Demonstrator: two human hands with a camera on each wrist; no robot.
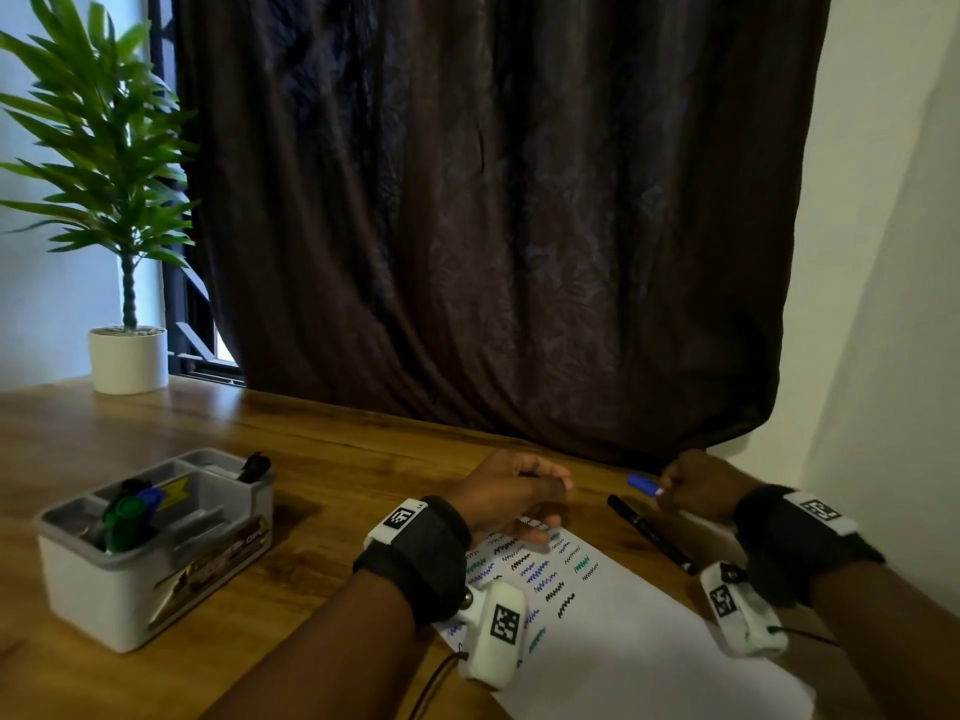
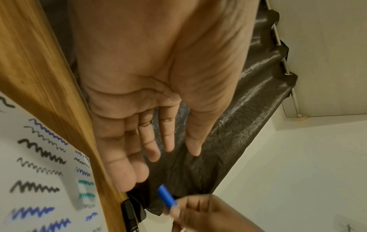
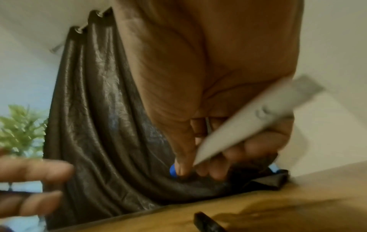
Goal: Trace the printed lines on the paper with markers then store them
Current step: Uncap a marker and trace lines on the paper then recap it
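Wooden desk: right hand grips half-hidden blue marker; left hand relaxed, empty

Dim room, motion-blurred wrist views

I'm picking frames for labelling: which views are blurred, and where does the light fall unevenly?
Head view: mostly sharp, bright window behind the plant, dark curtain. Left wrist view: left hand sharp, right hand and paper soft. Right wrist view: motion-smeared throughout, white marker streaked.

Black marker lies between hands; organizer well left.
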